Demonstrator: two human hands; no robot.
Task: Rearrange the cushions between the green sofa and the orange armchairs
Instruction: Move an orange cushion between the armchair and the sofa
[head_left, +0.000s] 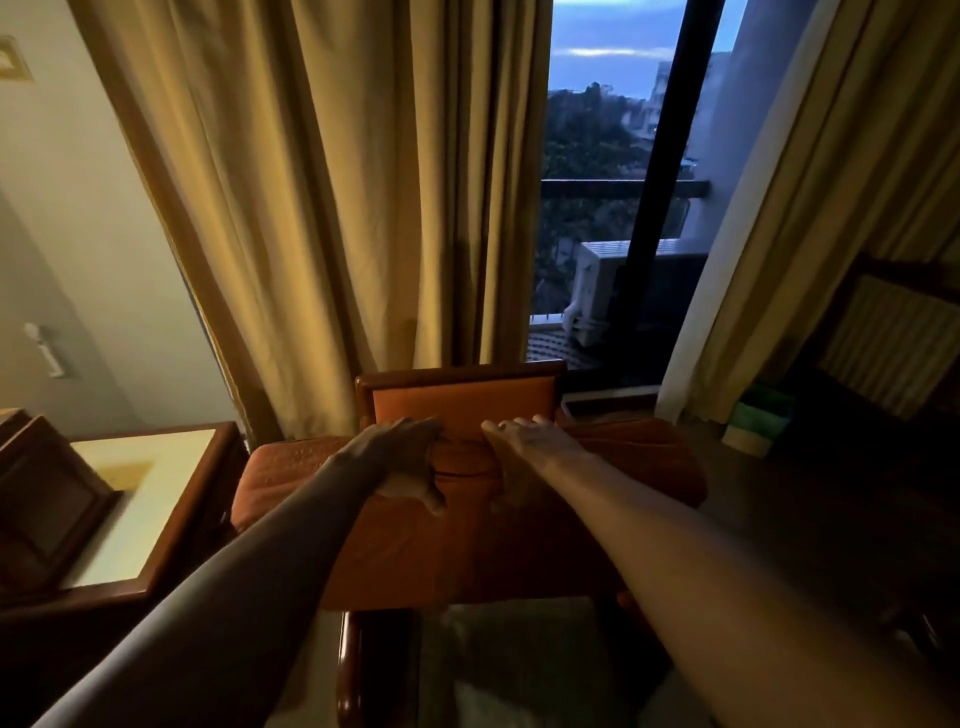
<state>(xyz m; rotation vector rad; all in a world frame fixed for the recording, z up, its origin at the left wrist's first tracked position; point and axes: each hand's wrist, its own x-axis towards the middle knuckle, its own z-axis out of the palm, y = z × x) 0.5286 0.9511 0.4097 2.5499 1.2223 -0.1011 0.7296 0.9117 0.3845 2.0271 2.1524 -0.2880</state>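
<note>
Orange cushion (467, 519), one, gripped by two hands: left hand (410, 462), right hand (524, 441).

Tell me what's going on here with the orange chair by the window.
A person is gripping an orange cushion with both hands, left hand and right hand curled over its top edge. The cushion sits across the orange armchair, in front of the curtains. A wooden side table stands to the left.
</note>
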